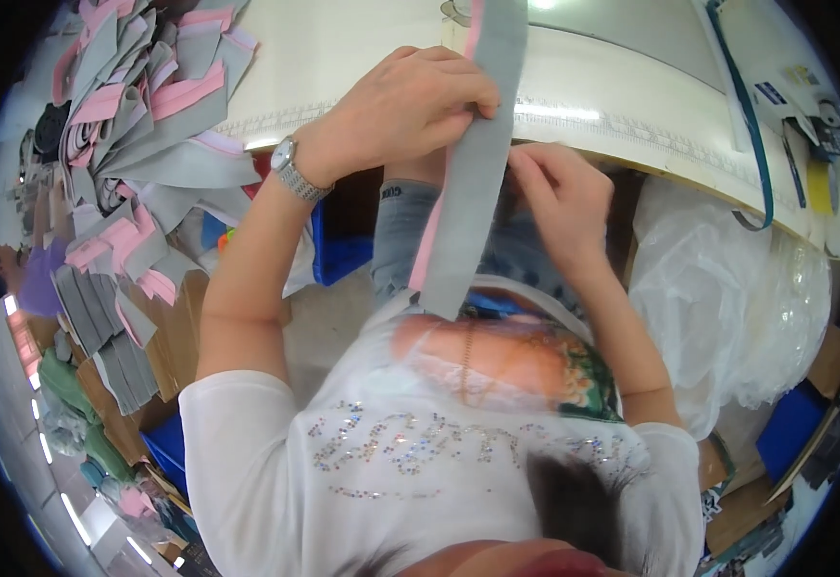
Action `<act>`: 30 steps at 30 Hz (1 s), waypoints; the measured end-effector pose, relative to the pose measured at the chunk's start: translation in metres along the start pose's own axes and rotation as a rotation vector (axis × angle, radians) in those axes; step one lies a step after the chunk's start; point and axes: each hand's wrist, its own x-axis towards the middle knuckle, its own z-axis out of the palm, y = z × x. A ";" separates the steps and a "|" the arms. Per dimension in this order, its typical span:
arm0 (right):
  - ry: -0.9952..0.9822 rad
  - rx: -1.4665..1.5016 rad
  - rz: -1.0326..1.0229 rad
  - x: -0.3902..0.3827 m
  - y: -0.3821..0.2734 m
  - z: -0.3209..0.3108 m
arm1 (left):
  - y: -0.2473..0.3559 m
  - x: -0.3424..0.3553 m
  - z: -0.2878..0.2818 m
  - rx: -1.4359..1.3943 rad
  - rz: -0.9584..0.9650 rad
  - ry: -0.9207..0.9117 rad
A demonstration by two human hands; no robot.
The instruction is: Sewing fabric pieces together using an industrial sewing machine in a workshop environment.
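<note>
A long grey strip of fabric with a pink edge [473, 192] hangs over the table's front edge and down toward my lap. My left hand [420, 104], a silver watch [292, 171] on its wrist, is closed on the strip's left, pink-edged side at the table's edge. My right hand [566, 200] is a little lower, at the strip's right edge. Its fingers are curled in, with the thumb and index fingertips pinched at the strip's border. The strip's upper end runs out of the picture.
A large heap of grey and pink fabric pieces [141, 106] lies at the left, with stacked grey pieces [102, 317] below. A ruler scale [574, 113] runs along the white table's [343, 38] front. Clear plastic bags [699, 298] hang at the right. Another person [35, 269] is at far left.
</note>
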 end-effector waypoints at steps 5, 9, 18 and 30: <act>0.074 -0.594 -0.787 0.033 0.012 -0.017 | -0.006 -0.001 0.000 -0.118 0.058 0.060; -0.065 -0.561 -0.881 0.050 0.015 -0.019 | -0.006 0.002 -0.003 -0.108 0.043 0.073; -0.146 -0.343 -0.738 0.078 0.005 -0.023 | -0.017 -0.029 0.016 -0.605 -0.201 0.413; -0.093 0.075 -0.089 0.097 -0.026 -0.052 | 0.018 0.062 0.080 0.113 0.217 0.571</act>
